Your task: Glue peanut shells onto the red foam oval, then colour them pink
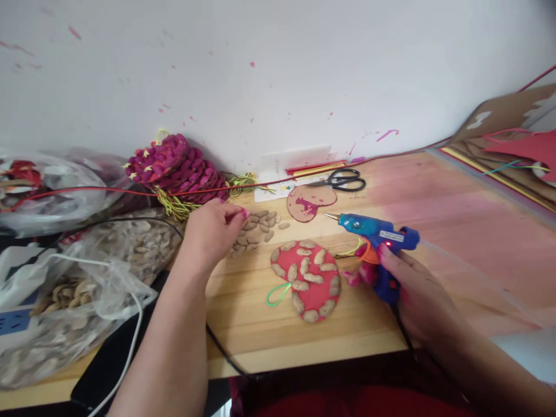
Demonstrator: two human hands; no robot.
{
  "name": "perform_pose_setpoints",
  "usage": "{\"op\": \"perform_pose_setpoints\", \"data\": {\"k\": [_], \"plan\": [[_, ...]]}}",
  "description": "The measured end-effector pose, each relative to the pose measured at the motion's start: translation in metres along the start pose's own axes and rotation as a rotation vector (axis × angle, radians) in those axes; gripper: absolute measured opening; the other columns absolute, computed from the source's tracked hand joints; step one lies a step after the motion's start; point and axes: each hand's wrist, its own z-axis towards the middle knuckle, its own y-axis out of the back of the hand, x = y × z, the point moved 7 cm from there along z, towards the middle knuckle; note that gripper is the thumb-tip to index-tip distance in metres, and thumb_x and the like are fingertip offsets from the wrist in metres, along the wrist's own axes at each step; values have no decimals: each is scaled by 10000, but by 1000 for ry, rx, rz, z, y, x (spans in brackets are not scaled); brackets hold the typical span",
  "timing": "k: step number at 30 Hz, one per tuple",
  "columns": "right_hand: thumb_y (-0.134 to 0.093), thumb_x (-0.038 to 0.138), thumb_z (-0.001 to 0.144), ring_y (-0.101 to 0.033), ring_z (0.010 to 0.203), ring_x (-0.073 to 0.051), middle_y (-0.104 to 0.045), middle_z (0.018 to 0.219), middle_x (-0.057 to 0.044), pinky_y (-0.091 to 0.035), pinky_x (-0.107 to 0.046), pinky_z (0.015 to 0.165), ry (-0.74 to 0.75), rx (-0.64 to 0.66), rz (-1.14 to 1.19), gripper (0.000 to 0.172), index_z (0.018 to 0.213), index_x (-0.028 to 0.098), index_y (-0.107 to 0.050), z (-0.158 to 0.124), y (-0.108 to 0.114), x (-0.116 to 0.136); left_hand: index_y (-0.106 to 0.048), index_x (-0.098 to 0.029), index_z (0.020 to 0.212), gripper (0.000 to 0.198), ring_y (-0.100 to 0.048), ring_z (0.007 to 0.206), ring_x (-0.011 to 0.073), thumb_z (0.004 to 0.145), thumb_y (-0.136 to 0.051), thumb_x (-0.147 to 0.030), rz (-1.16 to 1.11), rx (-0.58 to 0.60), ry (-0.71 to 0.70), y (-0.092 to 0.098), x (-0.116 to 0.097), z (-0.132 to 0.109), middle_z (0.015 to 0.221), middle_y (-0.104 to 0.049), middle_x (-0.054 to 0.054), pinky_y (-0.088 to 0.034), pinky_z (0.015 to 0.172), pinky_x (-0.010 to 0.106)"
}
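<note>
My right hand (419,289) is wrapped around a blue hot glue gun (367,227), whose metal nozzle points left and whose small red light is lit. My left hand (212,231) is closed in a pinch over a pile of peanuts in shells (254,230); whatever lies between its fingertips is hidden. Between my hands, a red heart-shaped piece (313,298) lies flat, with peanuts along its edge and more across its middle. A green cord loop (277,295) sticks out at its left side. A pinkish-red item with yellow cord (358,273) lies behind the gun's trigger area.
Black-handled scissors (347,180) and a tan heart-shaped piece (306,204) lie near the wall. Stacked magenta pieces (186,168) stand back left. Plastic bags of peanuts (145,240) and a white cable (134,330) occupy the left. A cardboard box (490,119) is at right.
</note>
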Motion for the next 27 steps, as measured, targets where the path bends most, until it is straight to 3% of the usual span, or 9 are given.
{"op": "perform_pose_setpoints", "data": {"k": [3,5,8,13,18,22,27], "plan": [[-817,534,712,-607,551,-166,-641,594,4,-478,-278,592,12,17,-3,361,729,215,-649,0,-2,1,-772,-233,786,179,-628,732,185,825,-636,-344,-178,135,-156,-13,-21,-5,787,-697,23,-484,691,302],[-797,528,740,-618,554,-164,-645,603,4,-472,-269,591,15,24,-11,350,721,212,-646,-1,-2,1,-766,-233,832,144,-626,754,172,783,-696,-349,-259,260,-224,-22,-31,-10,839,-697,16,-487,704,291],[-785,519,759,-636,576,-169,-647,604,5,-477,-267,610,17,30,-13,333,733,215,-652,-1,-2,1,-750,-228,943,241,-624,792,184,726,-770,-330,-216,389,-310,-29,-40,-17,911,-680,29,-485,728,305],[-795,511,752,-610,541,-162,-647,600,6,-473,-273,583,8,24,6,318,744,227,-650,0,-1,-1,-708,-234,1033,355,-619,897,224,703,-818,-307,-112,438,-368,-36,-43,-24,982,-654,52,-476,791,332],[-808,537,717,-633,574,-182,-639,590,4,-487,-281,602,17,15,-15,358,737,224,-634,-1,-3,2,-687,-223,1009,327,-603,935,243,730,-810,-339,-107,472,-408,-43,-49,-28,984,-655,67,-463,792,340],[-798,539,724,-654,605,-194,-631,583,1,-481,-273,593,27,11,-24,365,717,219,-622,-4,-3,4,-696,-237,1025,266,-599,935,241,767,-756,-259,-128,475,-435,-43,-53,-30,988,-672,60,-466,804,353],[-777,557,745,-683,682,-213,-602,572,7,-487,-271,610,81,11,-3,353,752,224,-661,-7,-1,9,-699,-245,1145,350,-602,1025,255,805,-676,-168,-146,452,-488,-43,-57,-31,1056,-693,75,-466,904,399]]}}
